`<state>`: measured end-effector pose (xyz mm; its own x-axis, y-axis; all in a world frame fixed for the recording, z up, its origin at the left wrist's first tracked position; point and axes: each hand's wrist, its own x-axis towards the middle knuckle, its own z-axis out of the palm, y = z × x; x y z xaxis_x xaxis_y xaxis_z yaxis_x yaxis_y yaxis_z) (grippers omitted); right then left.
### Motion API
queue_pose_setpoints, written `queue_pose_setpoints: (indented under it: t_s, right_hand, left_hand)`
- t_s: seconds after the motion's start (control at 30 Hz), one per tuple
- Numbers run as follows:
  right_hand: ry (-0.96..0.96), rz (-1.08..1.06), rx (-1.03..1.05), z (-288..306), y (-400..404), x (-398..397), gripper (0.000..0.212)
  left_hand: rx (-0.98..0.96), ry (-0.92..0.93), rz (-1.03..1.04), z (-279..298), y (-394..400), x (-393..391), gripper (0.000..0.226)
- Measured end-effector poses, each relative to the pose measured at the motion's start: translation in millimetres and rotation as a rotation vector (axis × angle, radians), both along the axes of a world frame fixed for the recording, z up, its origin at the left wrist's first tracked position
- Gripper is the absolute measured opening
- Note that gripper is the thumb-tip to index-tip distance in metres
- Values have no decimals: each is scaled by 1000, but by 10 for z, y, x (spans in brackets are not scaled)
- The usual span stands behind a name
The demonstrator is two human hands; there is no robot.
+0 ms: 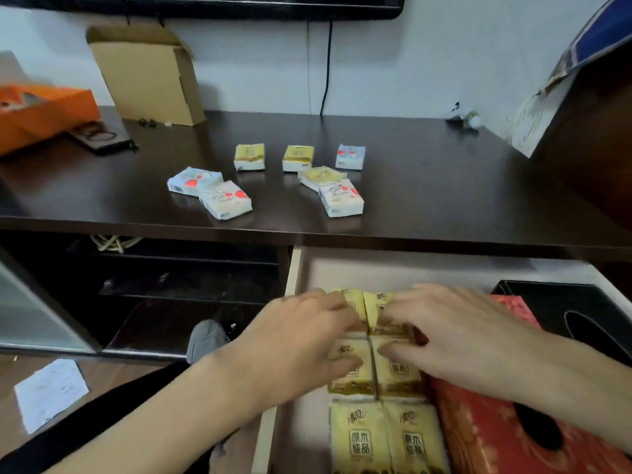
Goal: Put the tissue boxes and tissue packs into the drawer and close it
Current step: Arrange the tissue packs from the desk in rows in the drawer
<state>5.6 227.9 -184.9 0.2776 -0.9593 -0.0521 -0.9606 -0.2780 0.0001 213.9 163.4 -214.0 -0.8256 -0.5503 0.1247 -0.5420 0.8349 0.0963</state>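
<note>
The drawer (293,268) stands pulled out below the dark tabletop (427,186). Inside it lie several yellow tissue packs (355,439) in two columns, a red tissue box (478,436) to their right and a black tissue box (561,302) at the far right. My left hand (301,336) and my right hand (458,333) rest with spread fingers on the far yellow packs, pressing on them. On the tabletop lie several more packs: yellow ones (249,156) and white ones with red hearts (225,199).
A cardboard box (147,77) leans on the wall at the back left, beside an orange box (41,111) and a dark flat item (102,135). A paper bag (533,111) stands at the right. Open shelves (178,285) sit left of the drawer; paper (51,391) lies on the floor.
</note>
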Motion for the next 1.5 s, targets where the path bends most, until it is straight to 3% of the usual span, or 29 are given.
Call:
queue_pose_setpoints:
  t_s: [0.17, 0.27, 0.4, 0.57, 0.7, 0.87, 0.93, 1.1, 1.27, 1.5]
  right_hand:
    - [-407, -142, -147, 280, -467, -103, 15]
    - [-595, -164, -189, 391, -903, -130, 15]
    - [-699, -234, -248, 493, -1552, -110, 16]
    - [-818, -280, -182, 482, -2220, -38, 13]
    - [-777, -269, -165, 483, -2630, 22, 15]
    - [-661, -186, -74, 449, -3051, 133, 62]
    - [-648, -183, -1, 433, -3195, 183, 78]
    - [-568, -259, 111, 387, -3385, 275, 86]
    - [-724, -340, -22, 361, -3356, 306, 81]
    - [-670, -267, -200, 532, -2855, 261, 90]
  left_hand:
    - [-1, 159, 208, 349, -375, 170, 26]
    - [6, 258, 264, 556, -679, 213, 17]
    - [-1, 267, 326, 767, -1241, 165, 16]
    - [-43, 162, 401, 854, -2040, 12, 31]
    - [-5, 114, 494, 892, -2619, 3, 54]
    - [253, 32, 557, 886, -3074, 124, 90]
    - [365, 4, 541, 891, -3180, 198, 87]
    - [318, 8, 507, 831, -3260, 271, 70]
    - [236, 146, 508, 804, -3159, 236, 76]
    - [78, 248, 478, 922, -2613, 156, 81]
